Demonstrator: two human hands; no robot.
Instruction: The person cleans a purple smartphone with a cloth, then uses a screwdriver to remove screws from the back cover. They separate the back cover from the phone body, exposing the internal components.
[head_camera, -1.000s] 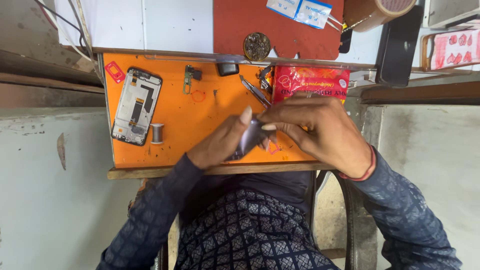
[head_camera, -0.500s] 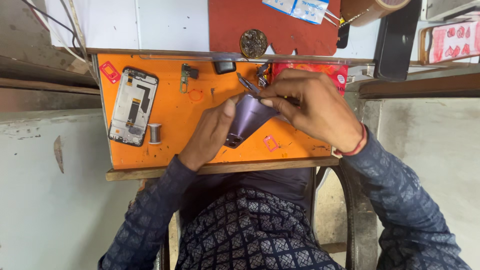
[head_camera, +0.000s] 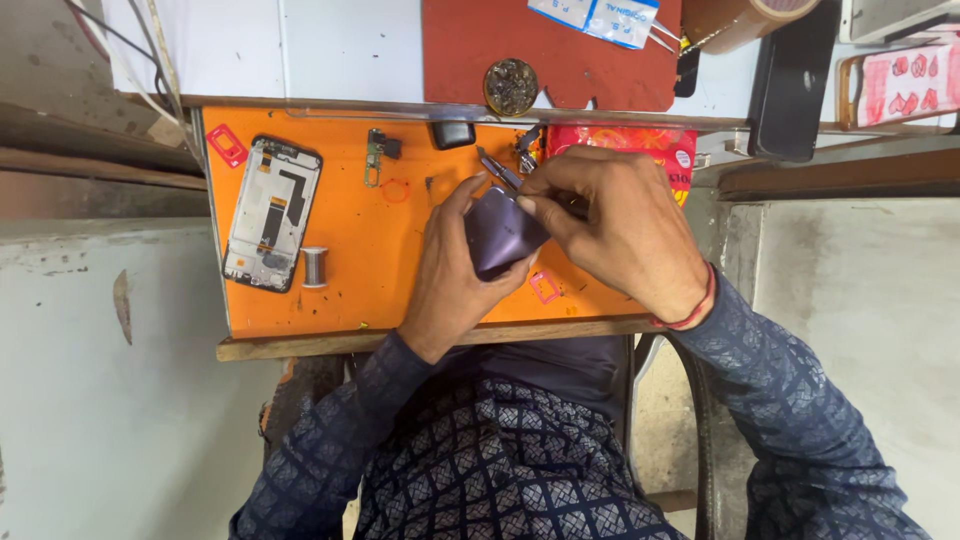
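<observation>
Head view, looking straight down. Orange work mat (head_camera: 370, 270) is seen on a wooden bench, its right part covered by both hands. Red board (head_camera: 560, 50) beyond it is cut off at the top edge, as is a brown tape roll (head_camera: 745, 18). Red packet (head_camera: 625, 145) is mostly hidden behind the right hand.

Purple phone back cover (head_camera: 498, 232) is held above the mat's right half, over its middle. Only part of it is visible; the lower end is wrapped by the left hand (head_camera: 450, 275), the upper right edge is covered by the right hand (head_camera: 615, 225). Long axis appears to run diagonally, lower left to upper right (tilt off the mat cannot be told). Left hand is closed around the cover from below. Right-hand fingertips are pinched at the cover's top edge; whether something small is held there cannot be made out.

Stripped phone frame (head_camera: 272, 213) is laid flat at mat left, long axis roughly up-down. Tweezers (head_camera: 497, 168) are lying just above the cover, tips partly hidden. Small metal spool (head_camera: 315, 267) is standing just beside the frame. Small flex-cable part (head_camera: 378, 155) is lying near the top edge.
</observation>
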